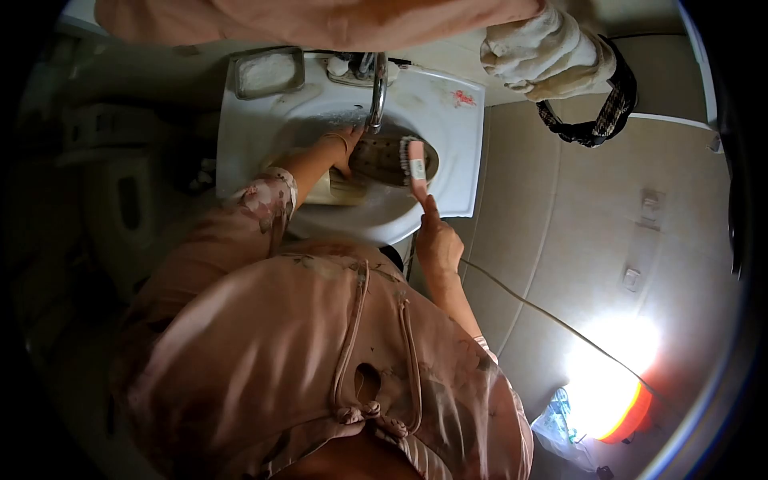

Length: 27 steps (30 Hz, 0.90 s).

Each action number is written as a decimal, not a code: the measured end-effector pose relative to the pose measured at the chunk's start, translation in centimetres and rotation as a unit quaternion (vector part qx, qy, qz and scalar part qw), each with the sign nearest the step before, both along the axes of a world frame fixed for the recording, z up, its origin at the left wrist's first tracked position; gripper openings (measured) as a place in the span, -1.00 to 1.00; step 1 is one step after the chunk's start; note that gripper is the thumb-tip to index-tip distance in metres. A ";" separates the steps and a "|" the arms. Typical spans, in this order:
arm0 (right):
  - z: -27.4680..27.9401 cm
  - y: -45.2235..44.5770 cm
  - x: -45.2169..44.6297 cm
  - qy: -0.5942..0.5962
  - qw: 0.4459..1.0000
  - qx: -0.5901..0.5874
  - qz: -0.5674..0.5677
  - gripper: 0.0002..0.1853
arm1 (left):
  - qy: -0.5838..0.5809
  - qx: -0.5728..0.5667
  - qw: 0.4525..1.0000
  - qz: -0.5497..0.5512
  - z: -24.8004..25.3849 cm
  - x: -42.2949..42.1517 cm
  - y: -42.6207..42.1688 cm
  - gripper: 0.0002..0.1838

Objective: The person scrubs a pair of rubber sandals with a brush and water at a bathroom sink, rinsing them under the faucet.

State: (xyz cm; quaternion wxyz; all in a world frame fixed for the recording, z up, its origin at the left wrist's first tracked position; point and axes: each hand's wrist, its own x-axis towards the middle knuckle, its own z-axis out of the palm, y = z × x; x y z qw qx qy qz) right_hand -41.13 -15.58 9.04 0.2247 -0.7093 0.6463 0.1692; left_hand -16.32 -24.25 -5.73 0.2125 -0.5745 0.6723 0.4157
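My right hand [439, 240] is closed round the pink handle of a scrub brush [417, 164], held upright at the basin's right front. Its bristles face left. My left hand [342, 150] reaches into the white washbasin [468, 164] and grips the left end of a brown, dotted slipper [386, 160], with some fingers hidden. Below this hand lies a pale beige piece [336, 190] with ridges, perhaps another slipper or part of one. The brush head overlaps the slipper's right end in view; I cannot tell whether they touch. A chrome faucet [379, 92] hangs over the slipper.
A soap tray [270, 74] stands at the sink's back left corner. Cloth and a dark headband [592, 132] hang at upper right. A bright orange lamp [628, 412] shines at lower right beside a plastic bag [560, 424]. A cable [544, 310] runs across the tiled wall. A toilet [120, 200] stands left.
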 end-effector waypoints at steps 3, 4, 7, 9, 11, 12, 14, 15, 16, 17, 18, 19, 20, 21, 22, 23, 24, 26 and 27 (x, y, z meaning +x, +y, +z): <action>0.1 -0.9 0.2 0.012 1.000 -0.004 -0.007 -0.53 | -0.014 0.032 0.998 -0.046 -1.7 0.4 -1.7 0.41; -0.1 -1.4 1.0 0.008 1.000 -0.001 -0.013 -0.53 | -0.001 0.036 0.999 -0.035 -2.3 0.7 -1.9 0.41; -0.1 -2.8 2.6 0.014 0.999 0.027 -0.012 -0.53 | 0.009 0.028 0.999 -0.021 -4.3 1.0 -1.6 0.39; 0.1 -3.1 2.6 -0.003 0.999 0.033 -0.002 -0.53 | -0.017 -0.002 0.999 -0.030 -5.4 0.8 -1.3 0.37; 0.0 -2.9 1.1 -0.040 0.999 0.023 0.013 -0.52 | 0.050 -0.061 0.996 -0.031 1.3 0.4 -0.4 0.31; -0.1 -2.6 0.5 -0.078 0.997 0.007 -0.011 -0.54 | 0.083 -0.089 0.992 -0.030 3.8 0.0 -0.1 0.29; -0.4 -1.8 -0.7 -0.154 0.986 -0.023 -0.057 -0.56 | 0.034 -0.110 0.992 -0.061 3.8 -0.9 0.1 0.32; -0.9 -1.4 -1.3 -0.176 0.981 -0.038 -0.075 -0.57 | 0.009 -0.122 0.990 -0.075 3.9 -1.2 0.1 0.33; -1.6 -1.0 -1.9 -0.197 0.974 -0.054 -0.094 -0.57 | 0.033 -0.123 0.990 -0.057 4.7 -1.0 0.3 0.30; -1.9 -0.7 -2.5 -0.218 0.967 -0.069 -0.113 -0.58 | 0.043 -0.102 0.993 -0.050 5.5 -0.9 0.3 0.27; -1.6 -0.4 -3.0 -0.252 0.955 -0.064 -0.143 -0.57 | 0.053 -0.079 0.994 -0.044 6.2 -0.9 0.3 0.25; -1.3 -0.3 -3.3 -0.286 0.941 -0.059 -0.173 -0.57 | 0.062 -0.056 0.996 -0.038 6.6 -0.7 0.3 0.22; -1.0 -0.1 -3.7 -0.320 0.924 -0.052 -0.202 -0.56 | 0.139 -0.087 0.986 -0.022 4.4 -0.1 0.5 0.16; -0.8 -0.1 -4.1 -0.334 0.914 -0.048 -0.225 -0.56 | 0.215 -0.116 0.970 -0.007 0.5 0.8 0.7 0.10; -0.7 -0.1 -4.5 -0.348 0.903 -0.044 -0.247 -0.55 | 0.289 -0.144 0.946 0.009 -1.5 1.3 0.7 0.05; -0.5 0.0 -4.9 -0.361 0.891 -0.040 -0.270 -0.55 | 0.373 -0.059 0.922 0.091 -0.6 1.3 0.7 -0.04; -0.1 0.0 -5.1 -0.388 0.876 -0.031 -0.285 -0.55 | 0.449 0.029 0.877 0.171 1.3 1.3 0.5 -0.12; 0.6 0.0 -5.2 -0.410 0.864 -0.038 -0.289 -0.54 | 0.507 0.185 0.788 0.298 -0.4 1.4 0.2 -0.32; 0.9 0.1 -5.2 -0.421 0.858 -0.042 -0.290 -0.54 | 0.516 0.213 0.754 0.346 0.4 1.0 -0.3 -0.33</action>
